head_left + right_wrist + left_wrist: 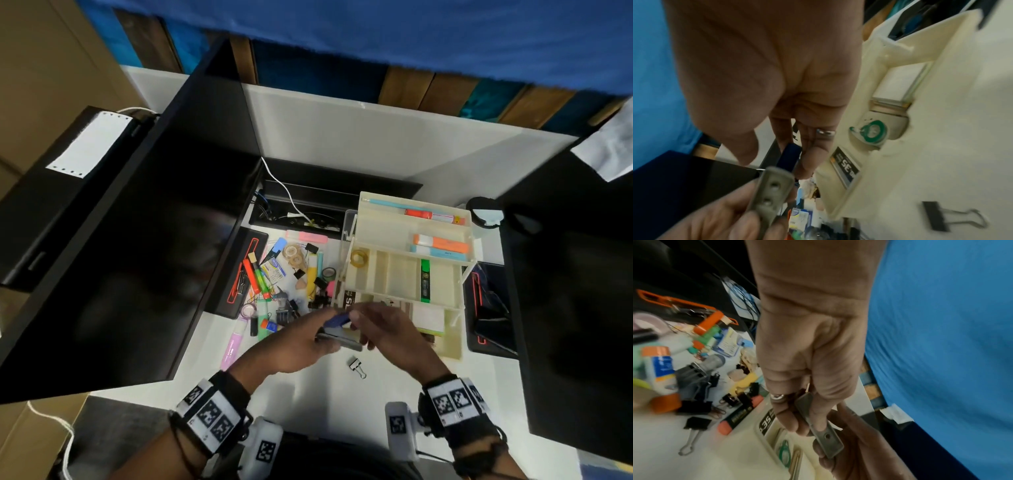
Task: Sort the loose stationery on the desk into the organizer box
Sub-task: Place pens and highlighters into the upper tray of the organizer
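- Both hands are holding a stapler [337,334] above the desk [329,390]: the left hand [291,349] is gripping its metal base, while the right hand [387,329] is pinching its blue top.
- Probably they are closing it for the organizer box [459,274] just beyond.
- Loose stationery [274,274] is waiting leftward.

on our left wrist [214,416] we wear a black band set with white panels, each printed with a black square code marker. a white camera block [262,447] bearing one more such marker hangs under that wrist, and thin black cords loop round the forearm just behind the band. our right wrist [455,404] carries a matching black band with white marker panels, and a white block [399,428] with its own marker juts from its inner side. we wear a silver ring [777,396] on a finger of the left hand. our shirt [951,337] is plain bright blue.
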### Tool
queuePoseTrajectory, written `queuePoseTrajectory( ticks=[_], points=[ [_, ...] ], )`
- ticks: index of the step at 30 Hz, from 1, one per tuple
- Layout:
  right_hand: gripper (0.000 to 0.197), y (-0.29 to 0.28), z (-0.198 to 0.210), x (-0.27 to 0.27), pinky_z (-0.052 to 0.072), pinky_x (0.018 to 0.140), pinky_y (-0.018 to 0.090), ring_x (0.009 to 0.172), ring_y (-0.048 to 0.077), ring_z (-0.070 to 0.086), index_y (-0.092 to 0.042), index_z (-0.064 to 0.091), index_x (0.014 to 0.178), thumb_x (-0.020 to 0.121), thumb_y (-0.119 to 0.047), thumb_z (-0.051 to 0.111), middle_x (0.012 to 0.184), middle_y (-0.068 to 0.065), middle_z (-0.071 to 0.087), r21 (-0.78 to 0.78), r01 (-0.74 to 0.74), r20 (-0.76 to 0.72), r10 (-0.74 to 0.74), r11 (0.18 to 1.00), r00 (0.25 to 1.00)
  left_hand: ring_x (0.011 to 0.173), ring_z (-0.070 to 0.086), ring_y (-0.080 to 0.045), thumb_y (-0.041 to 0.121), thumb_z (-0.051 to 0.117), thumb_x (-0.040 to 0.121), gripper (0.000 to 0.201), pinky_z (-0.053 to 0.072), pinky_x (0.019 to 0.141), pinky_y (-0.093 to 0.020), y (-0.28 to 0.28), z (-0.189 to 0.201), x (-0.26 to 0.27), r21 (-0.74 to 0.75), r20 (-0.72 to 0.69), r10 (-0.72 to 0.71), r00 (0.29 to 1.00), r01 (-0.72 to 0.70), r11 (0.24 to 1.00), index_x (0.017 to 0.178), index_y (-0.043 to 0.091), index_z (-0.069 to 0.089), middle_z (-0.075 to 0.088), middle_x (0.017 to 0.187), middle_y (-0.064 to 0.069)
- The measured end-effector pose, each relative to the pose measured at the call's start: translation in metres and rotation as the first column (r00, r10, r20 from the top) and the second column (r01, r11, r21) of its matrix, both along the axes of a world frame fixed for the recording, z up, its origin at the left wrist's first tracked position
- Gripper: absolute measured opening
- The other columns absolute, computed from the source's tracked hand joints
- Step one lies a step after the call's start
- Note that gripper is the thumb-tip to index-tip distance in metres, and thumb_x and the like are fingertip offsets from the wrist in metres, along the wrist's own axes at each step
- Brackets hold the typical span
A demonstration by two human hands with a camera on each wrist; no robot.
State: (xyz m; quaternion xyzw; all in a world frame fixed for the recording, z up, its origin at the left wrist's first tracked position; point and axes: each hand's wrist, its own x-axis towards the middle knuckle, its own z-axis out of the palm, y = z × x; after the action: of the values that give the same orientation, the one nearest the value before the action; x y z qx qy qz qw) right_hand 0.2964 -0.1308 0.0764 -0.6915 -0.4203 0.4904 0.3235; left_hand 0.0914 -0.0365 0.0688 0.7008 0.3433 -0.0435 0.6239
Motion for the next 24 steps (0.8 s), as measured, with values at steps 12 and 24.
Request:
queuePoseTrajectory(
  ticks=[12,24],
  points=[
    [0.010,-0.041,-0.042,0.026,0.059,0.073,0.038,0.074,0.029,0.069,0.001,0.079,0.095,0.095,-0.002,0.069,0.083,0.021,0.077,-0.122,0.679,-0.248,-0.684,0.724,0.686,0.102,0.059,-0.001,0.030,0.070,0.096,0.049,0.054,0.089,-0.026,-0.016,-0.022,0.033,0.239,-0.111,-0.015,0.994,0.041,0.970,0.140,0.034,0.050,0.047,0.126,0.017],
    [0.018,0.016,-0.054,-0.007,0.063,0.076,0.026,0.093,0.028,0.076,0.018,0.067,0.107,0.093,0.007,0.068,0.103,0.027,0.076,-0.405,0.827,-0.545,-0.830,0.389,0.124,0.099,0.064,-0.004,0.030,0.070,0.096,0.038,0.052,0.083,-0.018,-0.008,-0.032,-0.045,0.193,-0.168,0.154,0.974,-0.120,0.974,0.133,0.029,0.060,0.060,0.124,0.014]
  ],
)
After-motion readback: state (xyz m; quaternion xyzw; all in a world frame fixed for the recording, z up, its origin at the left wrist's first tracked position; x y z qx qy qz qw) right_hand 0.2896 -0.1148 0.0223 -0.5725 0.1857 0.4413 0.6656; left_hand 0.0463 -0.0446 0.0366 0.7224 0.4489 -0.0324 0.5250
